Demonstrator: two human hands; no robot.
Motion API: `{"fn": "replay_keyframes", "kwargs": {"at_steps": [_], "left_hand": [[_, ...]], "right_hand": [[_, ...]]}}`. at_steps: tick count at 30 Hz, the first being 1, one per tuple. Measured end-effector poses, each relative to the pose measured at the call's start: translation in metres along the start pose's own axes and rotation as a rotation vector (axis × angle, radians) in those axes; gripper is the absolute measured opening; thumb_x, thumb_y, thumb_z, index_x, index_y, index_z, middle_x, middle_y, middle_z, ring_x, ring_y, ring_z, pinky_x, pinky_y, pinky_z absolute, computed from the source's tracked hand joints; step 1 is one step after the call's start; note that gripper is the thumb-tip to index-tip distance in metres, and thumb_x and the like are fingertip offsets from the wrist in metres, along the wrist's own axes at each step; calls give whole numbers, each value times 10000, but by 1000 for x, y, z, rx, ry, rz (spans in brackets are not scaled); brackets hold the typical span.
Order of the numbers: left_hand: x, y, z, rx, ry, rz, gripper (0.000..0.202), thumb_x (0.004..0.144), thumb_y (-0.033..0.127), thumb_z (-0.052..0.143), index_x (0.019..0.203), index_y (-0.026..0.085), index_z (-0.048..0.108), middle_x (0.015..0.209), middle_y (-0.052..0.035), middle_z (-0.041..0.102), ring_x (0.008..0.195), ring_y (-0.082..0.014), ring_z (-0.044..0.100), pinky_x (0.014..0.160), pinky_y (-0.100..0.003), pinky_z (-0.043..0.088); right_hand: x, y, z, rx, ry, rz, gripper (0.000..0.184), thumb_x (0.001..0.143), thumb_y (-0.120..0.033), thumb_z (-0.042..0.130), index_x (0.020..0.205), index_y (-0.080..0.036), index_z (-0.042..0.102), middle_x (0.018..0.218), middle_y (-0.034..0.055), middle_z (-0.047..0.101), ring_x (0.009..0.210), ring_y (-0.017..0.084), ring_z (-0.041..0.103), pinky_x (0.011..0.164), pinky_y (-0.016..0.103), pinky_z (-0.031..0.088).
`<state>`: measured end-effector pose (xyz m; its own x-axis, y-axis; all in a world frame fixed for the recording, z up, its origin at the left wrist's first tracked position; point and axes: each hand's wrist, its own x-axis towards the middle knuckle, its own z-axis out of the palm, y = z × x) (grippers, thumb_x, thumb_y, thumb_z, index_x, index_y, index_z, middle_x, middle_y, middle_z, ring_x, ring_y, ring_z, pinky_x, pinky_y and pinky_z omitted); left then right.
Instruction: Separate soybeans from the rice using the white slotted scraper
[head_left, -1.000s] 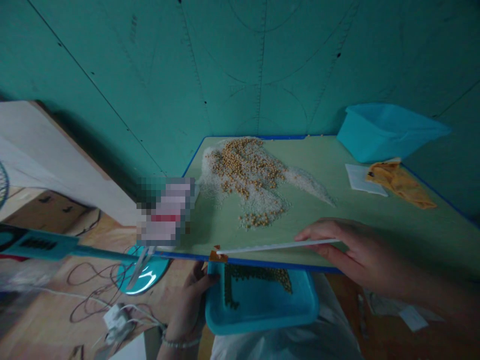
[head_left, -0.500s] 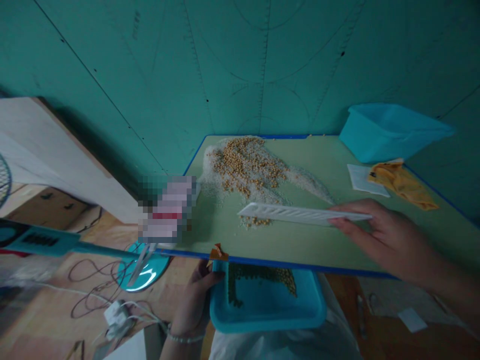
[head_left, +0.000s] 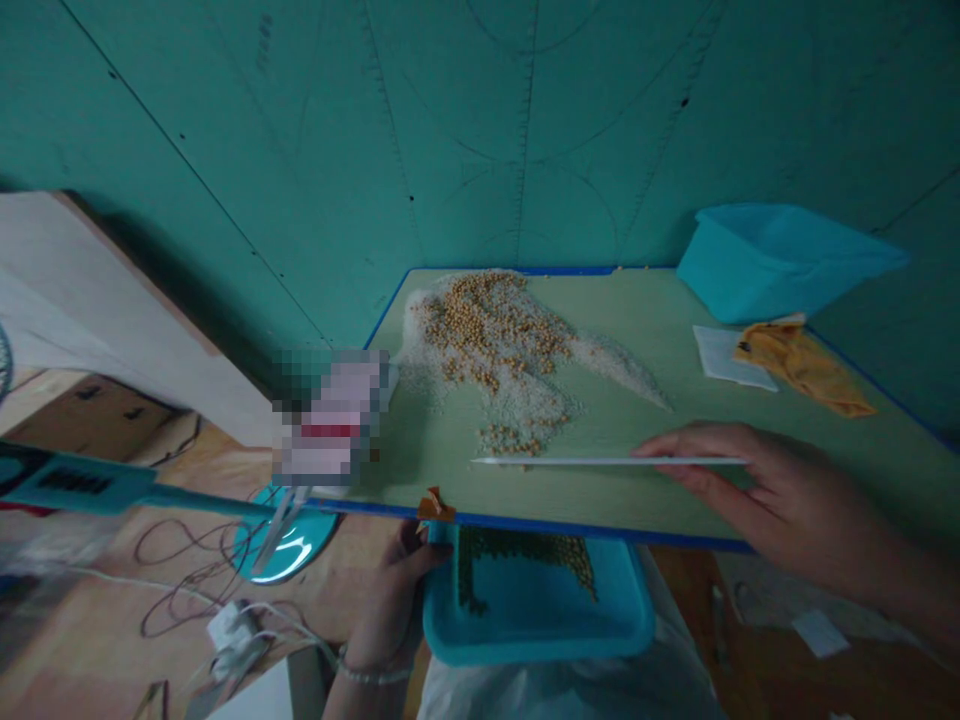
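Observation:
My right hand [head_left: 720, 470] grips one end of a thin white flat strip [head_left: 570, 461], seen nearly edge-on just above the table. Its far tip lies by a small cluster of tan beans [head_left: 517, 436], which look like soybeans, amid white grains. Behind it spreads a pile of white grains [head_left: 534, 400], with many tan beans [head_left: 472, 315] on top. Under the table's front edge, my left hand [head_left: 412, 560] is closed on the left rim of a blue plastic tray [head_left: 536, 652]. Beans [head_left: 566, 560] lie in the tray, mostly along its far side.
A blue bin [head_left: 780, 265] stands at the table's back right, near a yellow cloth [head_left: 810, 365] and a white sheet [head_left: 727, 358]. A pixelated object [head_left: 334, 420] is at the left edge. Cables and a white plug [head_left: 232, 625] lie below left.
The white strip has come toward me and turned from showing its broad face to edge-on, uncovering grains and beans behind it. My left hand and the tray stay nearly in place.

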<state>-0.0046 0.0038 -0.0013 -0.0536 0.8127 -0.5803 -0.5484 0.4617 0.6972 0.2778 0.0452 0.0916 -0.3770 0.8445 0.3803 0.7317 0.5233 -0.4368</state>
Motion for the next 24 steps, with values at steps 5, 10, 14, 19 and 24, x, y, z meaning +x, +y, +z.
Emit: {"fn": "replay_keyframes", "kwargs": {"at_steps": [5, 10, 14, 19, 24], "left_hand": [[-2, 1, 2, 27, -11, 10, 323, 538, 74, 692, 840, 187, 670, 706, -5, 716, 629, -164, 669, 626, -226, 539], [-2, 1, 1, -5, -27, 2, 389, 534, 66, 686, 897, 202, 662, 715, -12, 718, 701, -193, 681, 606, -226, 538], [0, 0, 1, -3, -15, 2, 362, 525, 63, 692, 860, 198, 667, 689, -9, 711, 692, -190, 679, 575, -208, 530], [-1, 1, 3, 6, -10, 0, 311, 525, 75, 698, 813, 188, 674, 660, -4, 700, 586, -156, 652, 518, -193, 513], [-3, 2, 4, 22, -5, 19, 234, 527, 80, 695, 735, 183, 670, 598, 8, 672, 519, -137, 619, 483, -197, 503]], "right_hand": [[5, 2, 3, -24, 22, 50, 134, 860, -276, 448, 851, -259, 581, 773, 8, 727, 682, 195, 689, 565, 291, 551], [4, -5, 1, 11, -24, 39, 159, 868, -300, 437, 854, -264, 591, 801, 11, 734, 710, 193, 692, 569, 289, 551], [4, -7, 0, 4, -15, 37, 149, 865, -293, 449, 854, -257, 593, 795, 19, 735, 716, 191, 692, 612, 291, 556], [3, -7, 2, 20, -11, 14, 141, 856, -246, 449, 842, -272, 587, 786, 3, 734, 710, 181, 694, 624, 286, 558], [-2, -10, 1, 16, -28, -28, 144, 849, -218, 454, 872, -269, 587, 813, 0, 737, 752, 177, 699, 621, 275, 560]]}}
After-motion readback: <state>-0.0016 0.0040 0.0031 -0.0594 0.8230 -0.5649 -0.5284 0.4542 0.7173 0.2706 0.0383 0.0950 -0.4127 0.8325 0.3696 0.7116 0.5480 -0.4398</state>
